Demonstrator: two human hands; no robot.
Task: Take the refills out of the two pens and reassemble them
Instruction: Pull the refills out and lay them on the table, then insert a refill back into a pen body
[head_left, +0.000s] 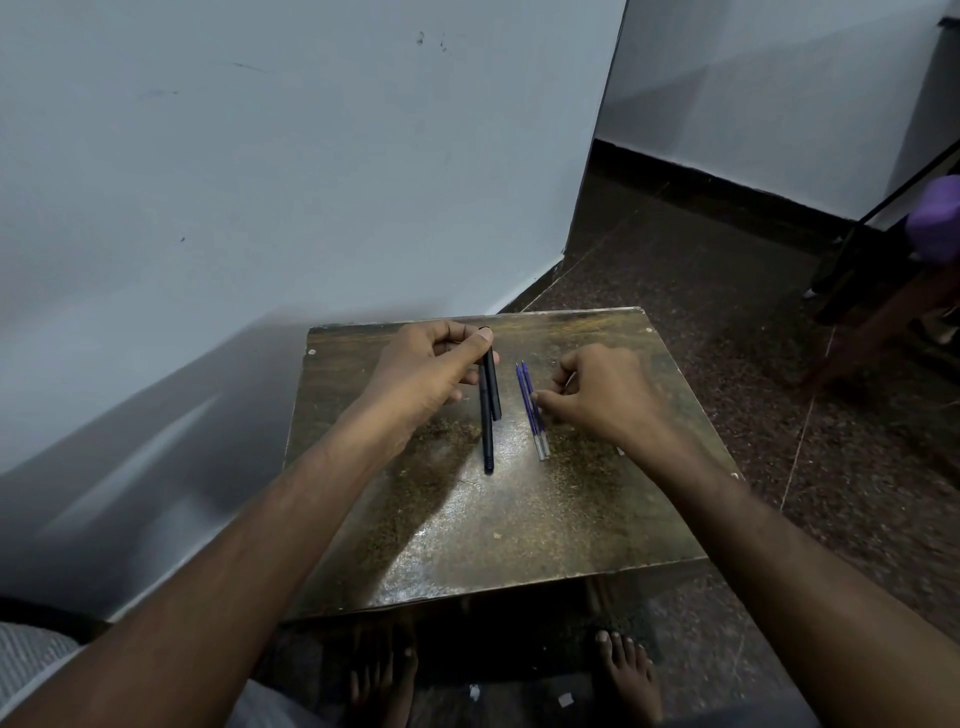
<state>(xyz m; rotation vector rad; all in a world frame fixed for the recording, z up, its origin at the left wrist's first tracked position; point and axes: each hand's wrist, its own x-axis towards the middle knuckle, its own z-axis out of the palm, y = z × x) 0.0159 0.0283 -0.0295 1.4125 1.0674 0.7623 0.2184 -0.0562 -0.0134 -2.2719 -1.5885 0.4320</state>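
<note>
While both forearms are reaching in over the near edge of the small, worn, dark-brown square tabletop (519, 530), bare feet are showing on the speckled floor beneath it, and nothing is lying on that near half.

Toward the middle, two slim black plastic pen barrels (488, 415) are lying side by side, running near-to-far; the longer one is reaching closest to the near edge, with its threaded end pointing that way. Just right of them, apart, two thin blue-ink refills with clear tail ends (532, 410) are lying parallel, tips toward the far edge. Judgement: refills are out of both pens, so extraction is done and reassembly is pending; laying them in matched pairs is keeping parts sorted.

Farther in, the left hand (431, 369) is curling over the far ends of the barrels, thumb and fingers pinching the upper barrel, probably to lift it for refitting. The right hand (597, 395) is resting at the refills' right side, fingers loosely curled, fingertips touching the refills at mid-length; whether it is actually gripping one, I cannot tell.

Beyond the far edge, a pale blue-grey wall (311, 156) is standing close.
</note>
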